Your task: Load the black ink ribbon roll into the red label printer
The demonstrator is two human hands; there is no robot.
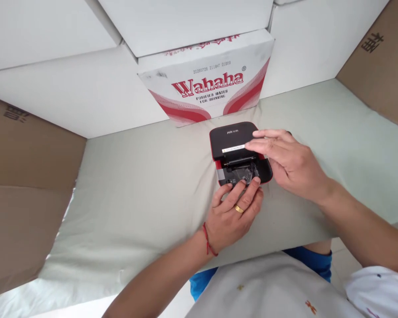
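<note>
A small black device with red sides, which looks like a portable label printer (234, 138), sits on the cloth-covered table. Its top cover is raised or pushed back, so the dark inside with a roller and a clear part shows. Across the cover runs a white sticker strip (232, 149). My left hand (234, 214), wearing a gold ring, has its fingertips curled over the printer's front edge; its thumb is not clearly seen. Stretched fingers of my right hand (290, 161) lie on the right side of the cover, touching it near the sticker's end.
Behind the printer stands a white and red Wahaha water carton (215, 84), against larger white boxes (69, 95). Brown cardboard panels rise at the left (29, 190) and right (378, 66). A pale green cloth (146, 185) covers the table, wrinkled near the front edge.
</note>
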